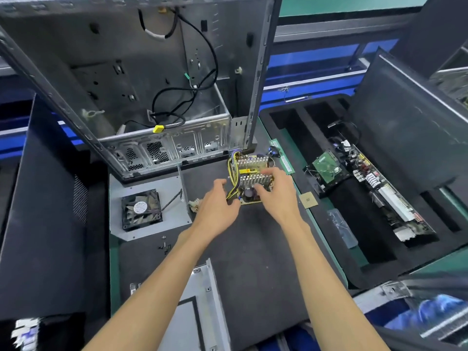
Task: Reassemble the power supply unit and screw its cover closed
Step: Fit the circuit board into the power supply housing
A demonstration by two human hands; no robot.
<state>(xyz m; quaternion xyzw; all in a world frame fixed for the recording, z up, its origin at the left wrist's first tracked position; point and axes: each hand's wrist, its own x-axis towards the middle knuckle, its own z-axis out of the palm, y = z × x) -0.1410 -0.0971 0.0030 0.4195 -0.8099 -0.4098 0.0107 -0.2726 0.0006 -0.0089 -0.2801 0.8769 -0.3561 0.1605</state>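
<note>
The power supply's circuit board (249, 164), with silver heatsinks and yellow wires, lies on the dark mat just in front of the open computer case. My right hand (274, 192) rests on its near right part, fingers curled over a heatsink and the capacitors. My left hand (215, 205) reaches its near left edge by the yellow wires, fingers loosely bent; a grip is unclear. The grey cover plate (167, 188) carrying the black fan (140, 209) lies flat to the left. Another grey metal shell piece (200, 295) sits near me. Small dark screws (164, 245) lie on the mat.
The open grey computer case (141, 79) stands behind the board, cables hanging inside. A black foam tray (359, 219) on the right holds a hard drive (326, 167) and a motherboard (385, 191). A CPU chip (308, 199) and a RAM stick (283, 157) lie beside the board. Dark panels flank both sides.
</note>
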